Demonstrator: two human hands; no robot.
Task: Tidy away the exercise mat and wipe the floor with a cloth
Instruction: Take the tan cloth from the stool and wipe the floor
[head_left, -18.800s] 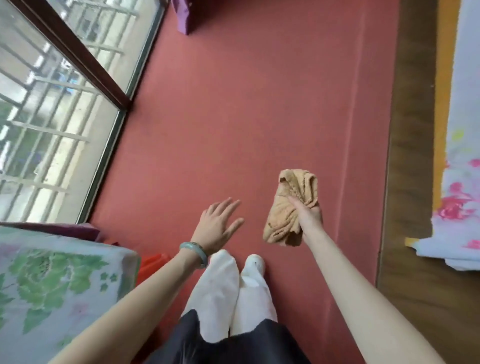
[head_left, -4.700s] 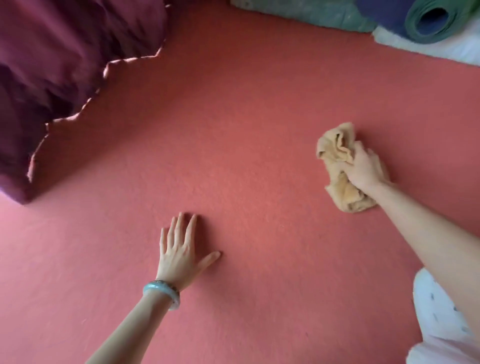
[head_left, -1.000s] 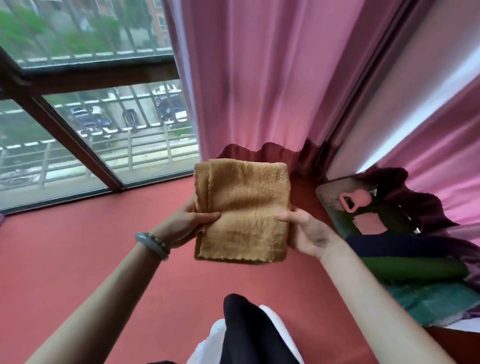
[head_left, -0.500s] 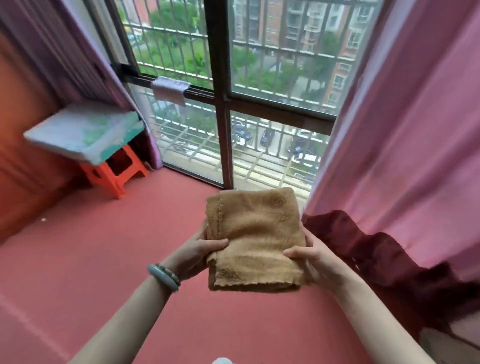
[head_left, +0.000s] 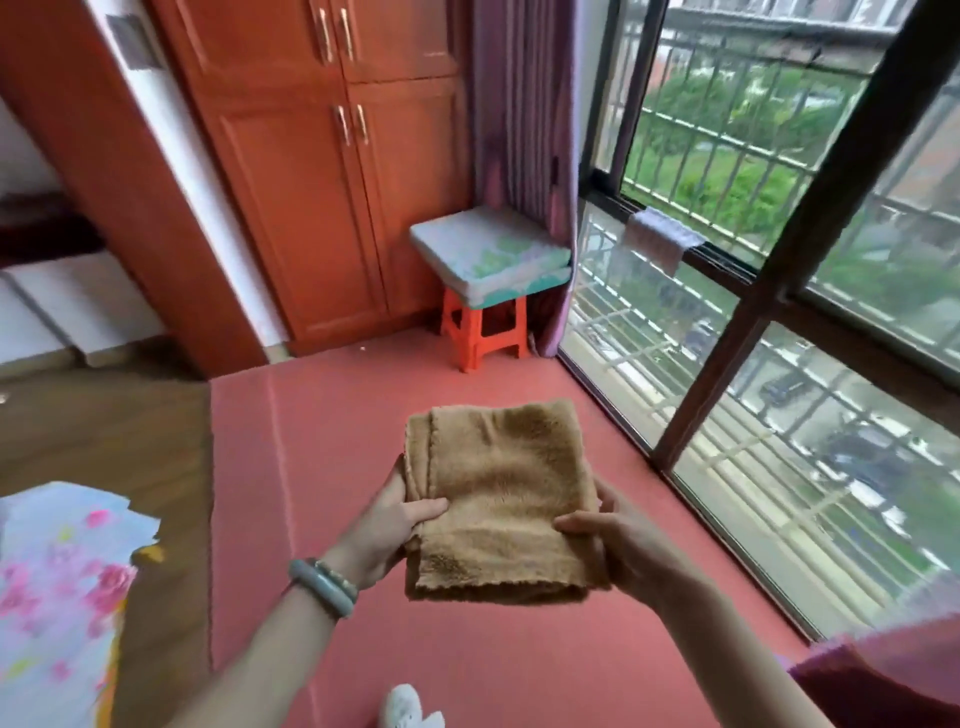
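A tan fluffy cloth, folded into a neat square, is held up in front of me above the red floor covering. My left hand grips its left edge with the thumb on top, and a pale green bangle sits on that wrist. My right hand grips its lower right edge. No rolled exercise mat is in view.
An orange plastic stool with a thick cushion stands in the far corner by a wooden cabinet and a curtain. Barred floor-length windows run along the right. A floral sheet lies at the left on wooden floor.
The view has swung left from the pink curtain and window to the cabinet corner. Both hands keep holding the folded cloth the same way.
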